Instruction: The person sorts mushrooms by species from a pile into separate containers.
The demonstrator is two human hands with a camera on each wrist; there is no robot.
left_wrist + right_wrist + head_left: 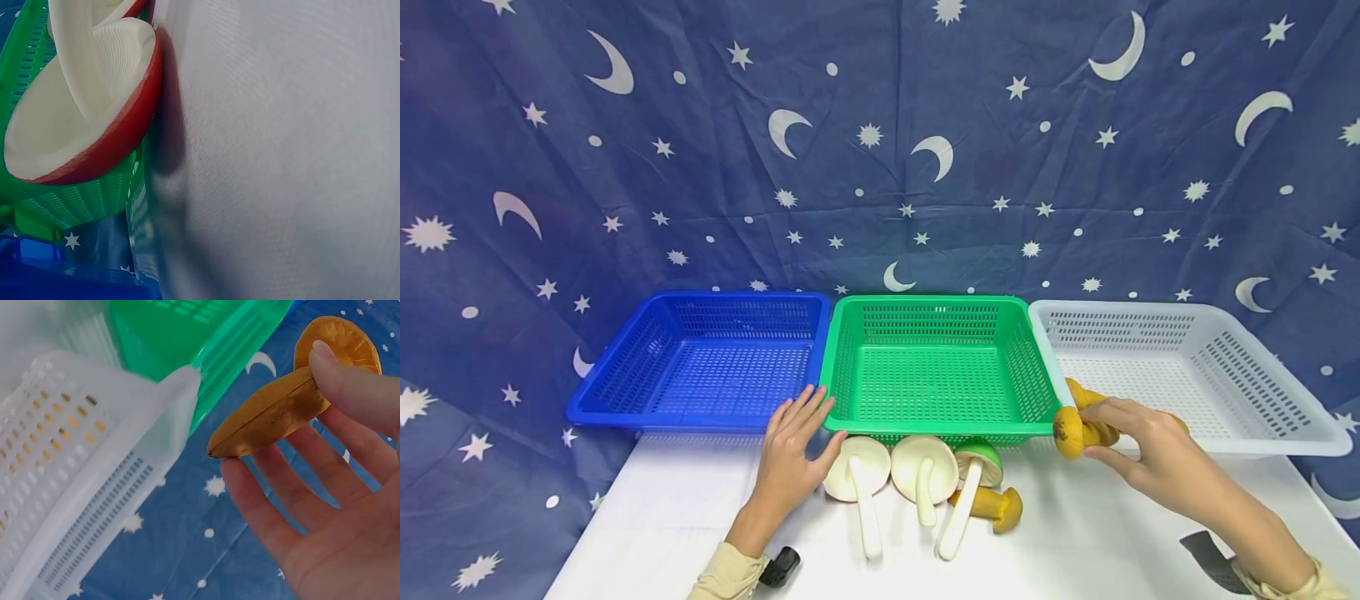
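Observation:
My right hand [1150,437] pinches a yellow-brown toy mushroom [1072,432] at the front left corner of the white basket [1270,442]. In the right wrist view the thumb presses on the mushroom's stem [269,415] near its cap, with fingertips beneath. More yellow-brown pieces [1084,393] show inside that basket, partly hidden by the hand. My left hand [790,458] has its fingers extended near the front corners of the blue and green baskets, thumb beside a red-capped mushroom [867,467]. That mushroom's pale underside faces up; its red cap [119,137] shows in the left wrist view.
A blue basket [700,419], a green basket [925,428] and the white one stand side by side along the back. In front of the green one lie another pale-undersided mushroom [910,471], a green-capped mushroom [992,462] and a yellow-brown mushroom [1006,510]. A starry curtain [880,150] hangs behind.

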